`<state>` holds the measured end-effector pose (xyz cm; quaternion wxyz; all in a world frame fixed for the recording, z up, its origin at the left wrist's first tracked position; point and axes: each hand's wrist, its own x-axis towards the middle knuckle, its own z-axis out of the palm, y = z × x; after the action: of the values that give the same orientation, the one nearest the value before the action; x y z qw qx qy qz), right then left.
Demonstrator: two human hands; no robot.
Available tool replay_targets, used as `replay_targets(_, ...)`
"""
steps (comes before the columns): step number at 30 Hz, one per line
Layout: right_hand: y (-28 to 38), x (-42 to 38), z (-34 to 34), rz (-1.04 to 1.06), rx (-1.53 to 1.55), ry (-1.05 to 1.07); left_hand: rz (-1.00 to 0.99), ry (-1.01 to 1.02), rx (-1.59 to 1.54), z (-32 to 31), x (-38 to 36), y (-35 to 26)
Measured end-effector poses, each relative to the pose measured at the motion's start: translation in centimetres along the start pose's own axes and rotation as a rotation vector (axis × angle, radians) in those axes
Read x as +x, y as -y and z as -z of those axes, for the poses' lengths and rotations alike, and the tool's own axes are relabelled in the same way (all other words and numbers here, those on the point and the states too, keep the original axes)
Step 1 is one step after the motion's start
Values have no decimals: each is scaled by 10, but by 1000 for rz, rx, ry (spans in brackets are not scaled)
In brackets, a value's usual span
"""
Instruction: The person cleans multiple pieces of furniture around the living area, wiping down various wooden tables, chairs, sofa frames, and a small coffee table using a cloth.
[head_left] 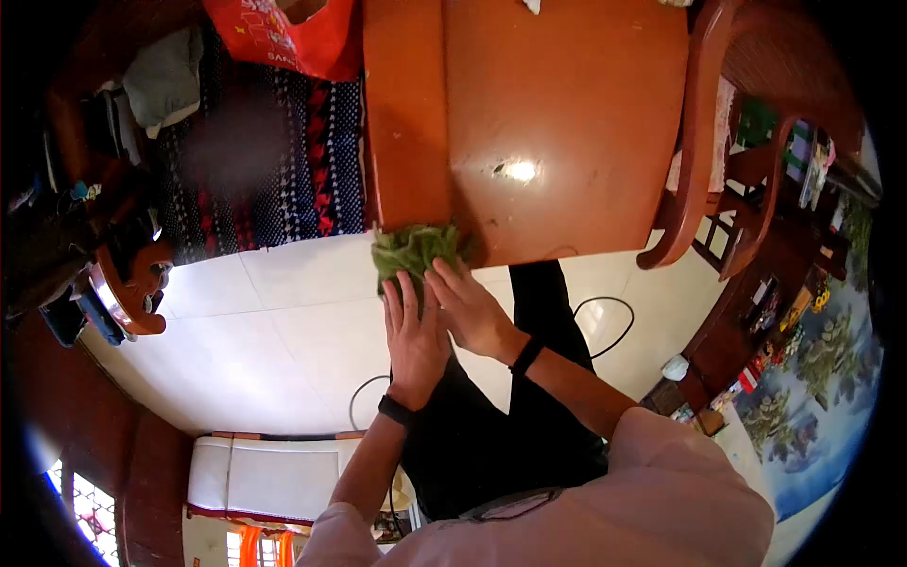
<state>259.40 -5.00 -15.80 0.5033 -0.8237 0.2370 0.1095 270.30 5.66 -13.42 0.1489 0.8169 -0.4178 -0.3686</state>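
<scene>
A crumpled green cloth lies bunched over the near left corner of a glossy orange-brown wooden table. My left hand holds the cloth from the near side, its fingers long over the folds and its thumb hidden. Close beside it, my right hand grips the right part of the cloth, fingers together and bent onto it. The two hands almost touch each other. Part of the table corner is hidden under the cloth.
Left of the table is a dark patterned cloth cover with a red bag on it. A curved wooden chair arm borders the right side. A black cable loops on the pale tiled floor. A white padded seat stands lower left.
</scene>
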Motion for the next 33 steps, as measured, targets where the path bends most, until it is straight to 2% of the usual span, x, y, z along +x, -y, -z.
replay_targets(2, -19, -4, 10, 78, 14, -28, -28, 34, 35, -10, 6, -10)
replay_targets(4, -32, -12, 30, -67, 46, -66, -36, 52, 98, -18, 24, -31)
replay_targets(6, -60, -23, 53, -62, -37, -89, -134, 164, 74, -34, 55, -59)
replay_targets(8, -94, -40, 79, -37, -122, -299, -217, 100, 97, -70, 96, -87)
replay_targets(9, -109, -45, 97, -32, -123, -299, -263, 69, 120, -91, 120, -102)
replay_targets(11, -138, -48, 135, -198, -47, -320, -336, 17, 83, -112, 163, -139)
replay_targets(12, -157, -49, 154, -193, -49, -325, -340, 11, 86, -119, 183, -158)
replay_targets(13, -175, -48, 173, -162, -192, -346, -364, -7, 154, -122, 201, -174)
replay_targets(14, -192, -42, 186, -132, -330, -368, -389, -23, 226, -124, 220, -187)
replay_targets(18, -210, 18, 246, -262, -298, -470, -361, -123, 206, -117, 281, -212)
replay_targets(20, -216, 48, 261, -214, -269, -504, -345, -275, 166, -104, 309, -208)
replay_targets(21, -220, 62, 266, -214, -268, -499, -340, -273, 165, -95, 321, -206)
replay_targets(23, -223, 93, 271, -64, -328, -587, -338, -318, 222, -74, 341, -199)
replay_targets(26, -191, 125, 277, -123, -203, -522, -238, -361, 221, -54, 351, -180)
replay_targets(28, -184, 136, 261, -98, -285, -529, -218, -389, 132, -53, 340, -163)
replay_targets(31, -157, 126, 224, 19, -178, -533, -110, -365, 109, -54, 285, -144)
replay_targets(33, -137, 96, 195, -1, -238, -369, -5, -285, 81, -65, 229, -135)
